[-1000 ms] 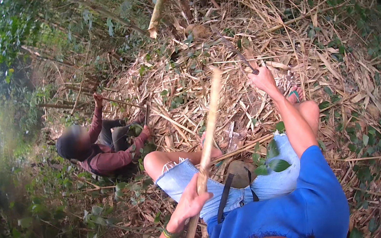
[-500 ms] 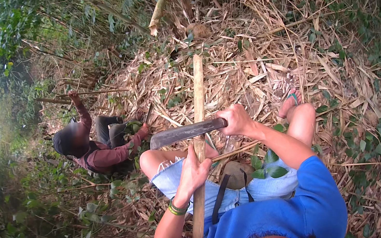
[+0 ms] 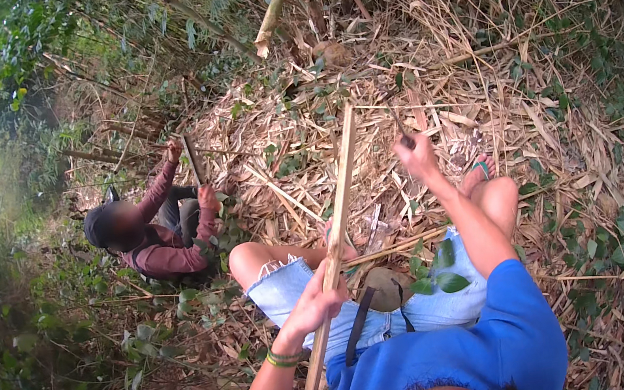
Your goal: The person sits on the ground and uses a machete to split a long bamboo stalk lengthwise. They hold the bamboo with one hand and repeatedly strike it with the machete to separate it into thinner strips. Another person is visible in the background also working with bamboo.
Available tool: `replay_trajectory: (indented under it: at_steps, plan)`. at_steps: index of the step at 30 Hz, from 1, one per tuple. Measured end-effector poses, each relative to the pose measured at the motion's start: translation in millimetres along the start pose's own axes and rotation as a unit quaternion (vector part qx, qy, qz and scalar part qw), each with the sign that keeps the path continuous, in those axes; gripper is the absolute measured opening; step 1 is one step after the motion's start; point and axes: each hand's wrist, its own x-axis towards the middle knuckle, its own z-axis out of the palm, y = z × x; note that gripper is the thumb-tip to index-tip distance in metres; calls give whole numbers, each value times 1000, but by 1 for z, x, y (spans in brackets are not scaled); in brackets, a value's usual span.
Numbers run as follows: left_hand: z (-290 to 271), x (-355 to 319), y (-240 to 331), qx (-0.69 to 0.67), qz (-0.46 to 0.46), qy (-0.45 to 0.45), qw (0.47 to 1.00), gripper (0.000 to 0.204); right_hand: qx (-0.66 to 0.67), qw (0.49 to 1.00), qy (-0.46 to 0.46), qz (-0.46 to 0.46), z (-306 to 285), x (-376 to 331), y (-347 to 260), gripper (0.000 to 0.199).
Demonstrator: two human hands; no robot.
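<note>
We're sitting on a bed of dry leaves (image 3: 562, 160) w/ a long pale bamboo pole (image 3: 339, 215) running up from our lap. All places below are rel. to that pole.

Our left hand (image 3: 318, 303) is wrapped around the pole's lower part, fingers curled shut on it, thumb side up; a green-yellow band (image 3: 283, 358) sits on that wrist. The pole leans slightly, its top end up among the leaves, its bottom end passing down by our blue shirt (image 3: 500, 344).

Our right hand (image 3: 416, 155) is raised to the right of the pole, apart from it, clenched on the handle of a blade (image 3: 398, 124). Only a short dark bit shows above the fist, blurred, so we can't tell the blade's length or shape. Arm's stretched out fwd from the blue sleeve.

Below the pole's middle: our bare knees and pale denim shorts (image 3: 293, 289). A brown bag (image 3: 381, 289) w/ dark strap lies in the lap just right of the pole, green leaves (image 3: 439, 273) by it. Our foot in a sandal (image 3: 480, 171) is farther right.

Well left of the pole another person (image 3: 155, 241) crouches in a maroon top, one hand up by a thin dark stalk (image 3: 194, 160), other hand lower. Behind the pole's top, a cut bamboo stem (image 3: 274, 9) slants up into the thicket.
</note>
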Motion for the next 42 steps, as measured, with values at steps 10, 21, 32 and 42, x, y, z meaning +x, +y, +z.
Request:
replay_trajectory:
  at_steps: [10, 21, 32, 42]
  plan:
    - [-3, 21, 6, -140, -6, -51, 989, 68, -196, 937, -135, -255, 43, -65, -35, 13]
    - [-5, 20, -3, -229, -14, -98, 968, 68, -192, 943, -132, -236, 26, -53, -40, 19]
    - [19, -10, 1, -208, -18, -122, 970, 73, -84, 995, -22, 38, -18, 27, -5, 20]
    - [-7, 29, -2, -215, 37, -68, 974, 60, -131, 969, -63, -200, 19, -48, -43, 17]
